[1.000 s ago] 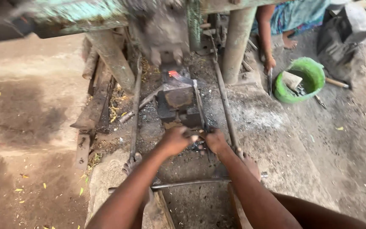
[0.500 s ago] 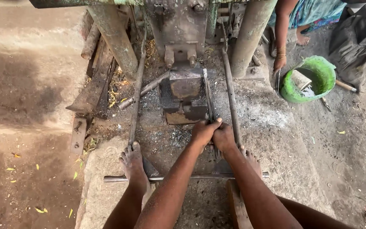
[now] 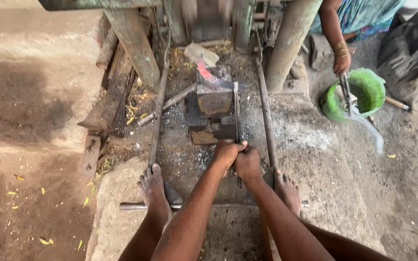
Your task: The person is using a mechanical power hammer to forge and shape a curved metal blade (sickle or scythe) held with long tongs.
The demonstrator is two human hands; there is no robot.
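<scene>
In the head view, both forearms reach up from the bottom edge to the middle of the frame. The left hand (image 3: 225, 152) and right hand (image 3: 247, 163) are pressed together, fingers wrapped tight around the tongs (image 3: 237, 116). The tongs run straight up from the hands to the anvil block (image 3: 214, 99) at upper centre, where a glowing piece of metal (image 3: 203, 70) lies on top, red at its upper end. Two bare feet rest on a bar (image 3: 136, 206) near the bottom. At upper right, another person's hand (image 3: 341, 62) holds a tool over a green bowl (image 3: 371, 87).
</scene>
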